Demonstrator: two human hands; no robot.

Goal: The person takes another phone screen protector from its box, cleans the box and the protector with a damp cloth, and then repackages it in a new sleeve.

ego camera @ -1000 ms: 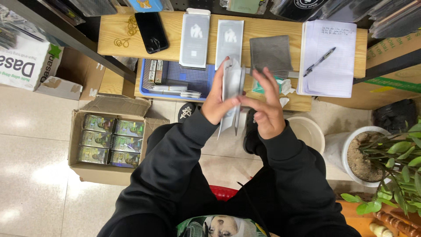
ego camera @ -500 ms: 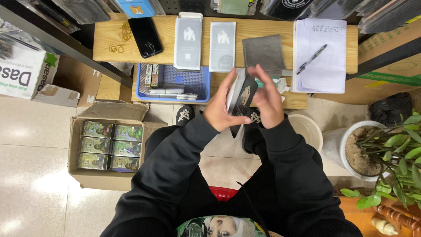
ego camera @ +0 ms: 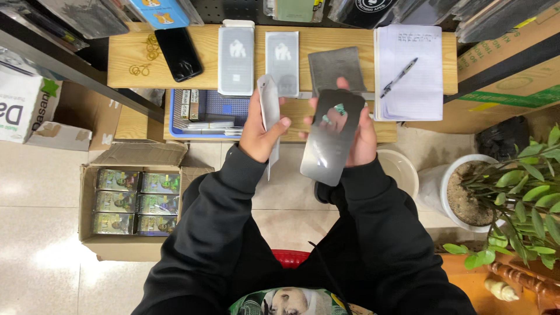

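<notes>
A black phone (ego camera: 179,53), two grey flat packets (ego camera: 236,53) and a notepad (ego camera: 408,70) with a pen (ego camera: 399,77) lie on the wooden shelf (ego camera: 128,58). A cardboard box (ego camera: 99,245) of tins sits on the floor, a potted plant (ego camera: 513,186) opposite.

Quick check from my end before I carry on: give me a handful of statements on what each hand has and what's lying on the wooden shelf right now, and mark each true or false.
1. The right hand holds a dark rounded sheet with small green tabs. True.
2. The left hand is empty. False: it holds a thin pale sleeve, seen nearly edge-on.
3. A pen lies on the white notepad. True.
4. The black phone lies inside the cardboard box. False: it lies on the wooden shelf; the box holds green packets.
5. The potted plant stands at the person's left. False: it stands at the right.
</notes>
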